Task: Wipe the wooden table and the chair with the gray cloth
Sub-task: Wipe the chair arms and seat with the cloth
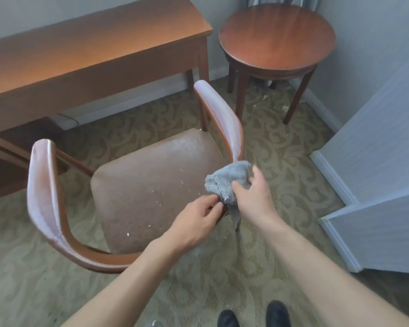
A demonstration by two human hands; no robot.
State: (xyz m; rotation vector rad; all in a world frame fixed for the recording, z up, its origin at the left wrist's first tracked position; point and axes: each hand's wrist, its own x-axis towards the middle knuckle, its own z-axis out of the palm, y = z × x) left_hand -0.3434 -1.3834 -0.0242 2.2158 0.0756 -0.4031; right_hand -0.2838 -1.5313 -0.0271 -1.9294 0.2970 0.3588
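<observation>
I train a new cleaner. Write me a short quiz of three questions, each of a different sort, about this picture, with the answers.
1. True or false: both hands touch the gray cloth.
2. Where do small pale crumbs lie? A) on the chair seat B) on the round table top C) on the long desk
3. Fill in: the cloth is held above the chair's ____ edge, as the camera sees it.

Key
1. True: the right hand grips the bunched cloth and the left hand pinches its lower edge.
2. A
3. right
</observation>
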